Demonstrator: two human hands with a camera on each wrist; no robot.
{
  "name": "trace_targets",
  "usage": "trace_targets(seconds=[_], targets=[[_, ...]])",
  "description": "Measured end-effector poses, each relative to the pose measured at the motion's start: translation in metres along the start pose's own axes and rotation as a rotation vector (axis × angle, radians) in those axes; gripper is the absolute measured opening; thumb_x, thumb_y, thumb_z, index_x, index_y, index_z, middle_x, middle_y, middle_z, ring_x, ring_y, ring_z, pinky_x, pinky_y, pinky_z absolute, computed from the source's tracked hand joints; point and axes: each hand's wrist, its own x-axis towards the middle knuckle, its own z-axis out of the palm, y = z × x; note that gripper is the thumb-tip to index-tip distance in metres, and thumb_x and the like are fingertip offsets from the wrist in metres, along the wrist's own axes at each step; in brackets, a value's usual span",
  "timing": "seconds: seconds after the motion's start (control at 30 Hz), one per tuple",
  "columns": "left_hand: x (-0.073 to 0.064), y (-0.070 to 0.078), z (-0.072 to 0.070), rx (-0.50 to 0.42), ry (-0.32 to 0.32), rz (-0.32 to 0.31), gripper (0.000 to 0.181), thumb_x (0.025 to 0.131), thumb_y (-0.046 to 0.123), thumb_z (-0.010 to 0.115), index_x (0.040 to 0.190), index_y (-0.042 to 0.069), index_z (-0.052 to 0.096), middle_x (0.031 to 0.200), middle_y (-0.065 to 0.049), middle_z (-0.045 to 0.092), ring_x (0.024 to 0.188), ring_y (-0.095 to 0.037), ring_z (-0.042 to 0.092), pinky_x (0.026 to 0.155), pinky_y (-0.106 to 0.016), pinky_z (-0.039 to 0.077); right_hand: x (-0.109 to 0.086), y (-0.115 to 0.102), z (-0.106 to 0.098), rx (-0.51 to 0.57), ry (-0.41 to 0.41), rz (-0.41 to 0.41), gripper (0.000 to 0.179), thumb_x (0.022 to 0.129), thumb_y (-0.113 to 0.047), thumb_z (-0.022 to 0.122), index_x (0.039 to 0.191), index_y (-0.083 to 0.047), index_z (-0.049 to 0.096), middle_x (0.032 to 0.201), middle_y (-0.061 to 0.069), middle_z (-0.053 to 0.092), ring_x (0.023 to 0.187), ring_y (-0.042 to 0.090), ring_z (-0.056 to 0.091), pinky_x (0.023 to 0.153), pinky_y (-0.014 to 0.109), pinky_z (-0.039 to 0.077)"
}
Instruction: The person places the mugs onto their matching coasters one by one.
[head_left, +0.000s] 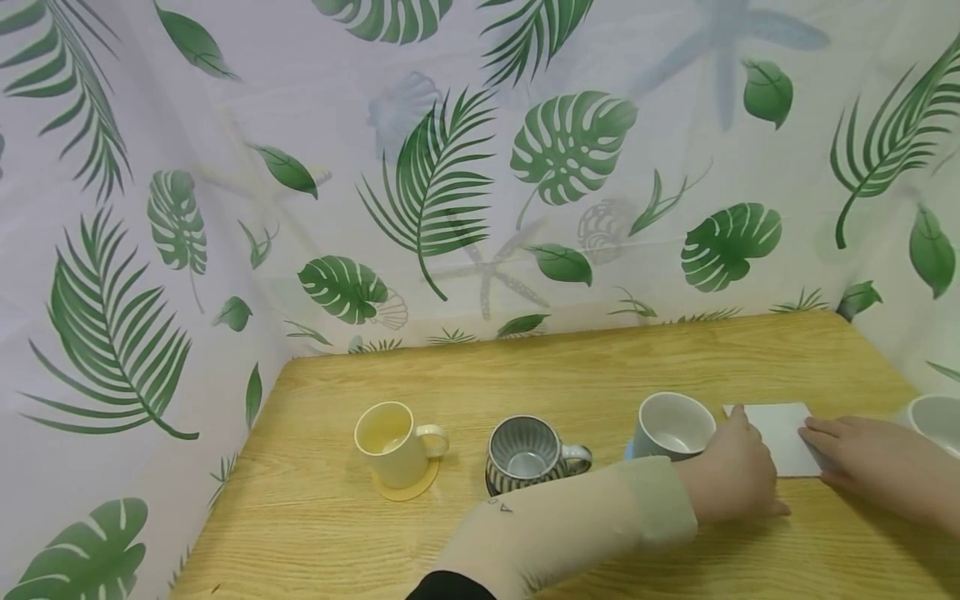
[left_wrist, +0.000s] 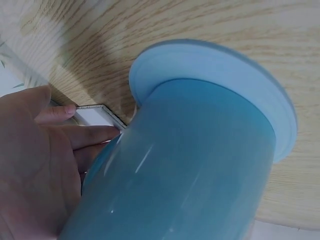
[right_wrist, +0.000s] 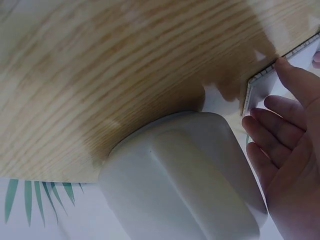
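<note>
A white square coaster [head_left: 780, 433] with a layered edge lies between both hands, at or just above the wooden table; the exact gap cannot be told. My left hand [head_left: 735, 471] grips its left side, the thumb and index finger at the edge in the left wrist view. From the right, my right hand [head_left: 873, 458] pinches the opposite side between thumb and fingers. Close by the left hand is a blue mug [left_wrist: 185, 165] on a round light-blue coaster [left_wrist: 215, 62]. A white mug [right_wrist: 165, 185] with a broad handle stands beside the right hand, partly hidden in the head view.
Farther left, a grey striped mug [head_left: 525, 458] stands on a dark coaster, and a yellow mug [head_left: 393, 450] on a round yellow coaster [head_left: 407, 492]. The wooden table [head_left: 480, 375] ends against a leaf-print cloth [head_left: 480, 167] at its back and sides.
</note>
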Motion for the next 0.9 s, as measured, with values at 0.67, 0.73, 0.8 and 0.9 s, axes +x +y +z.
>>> trace_targets(seconds=[0.67, 0.73, 0.8, 0.9], targets=[[0.006, 0.006, 0.000, -0.003, -0.044, -0.016, 0.056, 0.102, 0.082, 0.016, 0.139, 0.063, 0.054, 0.154, 0.039, 0.043, 0.156, 0.006, 0.028, 0.136, -0.036, 0.002, -0.023, 0.023, -0.002, 0.098, 0.562, 0.001, 0.113, 0.097, -0.079, 0.014, 0.131, 0.020, 0.059, 0.118, 0.041, 0.066, 0.100, 0.055, 0.065, 0.116, 0.056, 0.047], [0.006, 0.006, -0.001, -0.015, -0.045, -0.013, 0.057, 0.103, 0.082, 0.015, 0.139, 0.063, 0.055, 0.155, 0.038, 0.043, 0.156, 0.006, 0.028, 0.136, -0.036, 0.002, -0.026, 0.027, 0.001, 0.121, 0.653, 0.003, 0.110, 0.101, -0.076, 0.016, 0.137, 0.020, 0.054, 0.116, 0.043, 0.065, 0.098, 0.056, 0.063, 0.133, 0.036, 0.027], [0.006, 0.006, -0.002, -0.040, -0.047, -0.015, 0.057, 0.103, 0.081, 0.016, 0.138, 0.062, 0.056, 0.153, 0.038, 0.046, 0.156, 0.006, 0.028, 0.136, -0.036, 0.002, -0.030, 0.033, 0.004, 0.139, 0.741, 0.009, 0.105, 0.104, -0.074, 0.020, 0.142, 0.019, 0.051, 0.115, 0.045, 0.064, 0.118, 0.057, 0.060, 0.130, 0.017, 0.005], [0.006, 0.006, -0.003, -0.083, -0.053, -0.024, 0.056, 0.103, 0.080, 0.017, 0.138, 0.061, 0.057, 0.152, 0.036, 0.048, 0.155, 0.006, 0.030, 0.136, -0.035, 0.003, -0.038, 0.037, 0.011, 0.200, 0.795, 0.109, 0.105, 0.103, -0.077, 0.022, 0.149, 0.014, 0.047, 0.124, 0.046, 0.060, 0.148, 0.042, 0.048, 0.130, 0.015, 0.009]])
